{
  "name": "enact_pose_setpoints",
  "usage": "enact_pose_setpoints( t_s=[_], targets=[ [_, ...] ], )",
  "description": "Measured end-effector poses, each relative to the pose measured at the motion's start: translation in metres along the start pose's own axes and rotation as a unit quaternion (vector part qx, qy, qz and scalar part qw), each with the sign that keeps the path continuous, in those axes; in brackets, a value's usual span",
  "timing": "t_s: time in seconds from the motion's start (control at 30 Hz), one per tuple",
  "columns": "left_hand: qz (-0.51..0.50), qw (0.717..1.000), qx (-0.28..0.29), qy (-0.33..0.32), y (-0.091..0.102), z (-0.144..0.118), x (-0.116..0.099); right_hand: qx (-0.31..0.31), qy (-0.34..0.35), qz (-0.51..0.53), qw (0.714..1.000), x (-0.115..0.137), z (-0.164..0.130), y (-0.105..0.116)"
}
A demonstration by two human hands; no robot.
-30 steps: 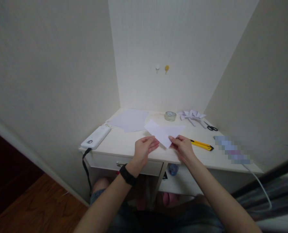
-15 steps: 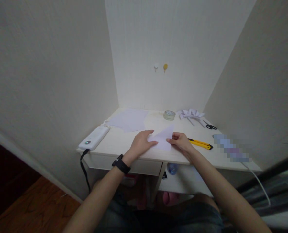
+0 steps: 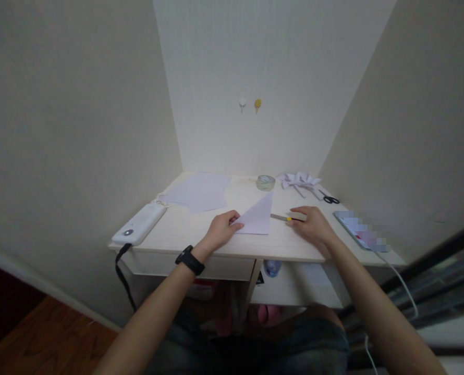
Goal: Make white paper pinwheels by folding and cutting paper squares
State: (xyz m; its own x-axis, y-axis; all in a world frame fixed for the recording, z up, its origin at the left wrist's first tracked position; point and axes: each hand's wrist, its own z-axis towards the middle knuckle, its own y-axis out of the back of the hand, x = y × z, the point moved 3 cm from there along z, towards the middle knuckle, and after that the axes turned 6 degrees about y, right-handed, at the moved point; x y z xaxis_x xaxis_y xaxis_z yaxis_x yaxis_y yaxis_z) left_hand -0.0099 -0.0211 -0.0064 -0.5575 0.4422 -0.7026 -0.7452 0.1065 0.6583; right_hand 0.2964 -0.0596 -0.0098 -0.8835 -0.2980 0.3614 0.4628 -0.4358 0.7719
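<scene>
Folded paper triangle (image 3: 257, 219) lying on desk (image 3: 185, 229), pinned at its near corner by left hand (image 3: 221, 230), fingers together. Right hand (image 3: 312, 225) closing over utility knife (image 3: 281, 217) just beside. Fold made; cutting not yet begun.

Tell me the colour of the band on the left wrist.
Black: the wristband sits just behind the left hand, clearest in the head view.
</scene>
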Motion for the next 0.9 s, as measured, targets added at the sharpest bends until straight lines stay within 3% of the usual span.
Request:
enact_pose_setpoints(
  t_s=[0.1, 0.2, 0.53, 0.9],
  targets=[
    [0.001, 1.000, 0.007, 0.000, -0.002, 0.001, 0.001, 0.047, -0.002, -0.090, 0.995, -0.025, -0.005, 0.008],
    [0.006, 1.000, 0.003, 0.002, -0.004, 0.001, 0.002, 0.084, 0.007, -0.064, 0.994, -0.032, -0.010, 0.004],
    [0.018, 0.999, -0.026, 0.014, -0.006, 0.001, 0.005, 0.097, 0.095, 0.023, 0.990, 0.008, -0.011, -0.013],
    [0.091, 0.994, -0.058, 0.029, -0.007, -0.001, 0.002, 0.141, 0.114, 0.054, 0.982, 0.029, -0.010, -0.021]
  ],
)
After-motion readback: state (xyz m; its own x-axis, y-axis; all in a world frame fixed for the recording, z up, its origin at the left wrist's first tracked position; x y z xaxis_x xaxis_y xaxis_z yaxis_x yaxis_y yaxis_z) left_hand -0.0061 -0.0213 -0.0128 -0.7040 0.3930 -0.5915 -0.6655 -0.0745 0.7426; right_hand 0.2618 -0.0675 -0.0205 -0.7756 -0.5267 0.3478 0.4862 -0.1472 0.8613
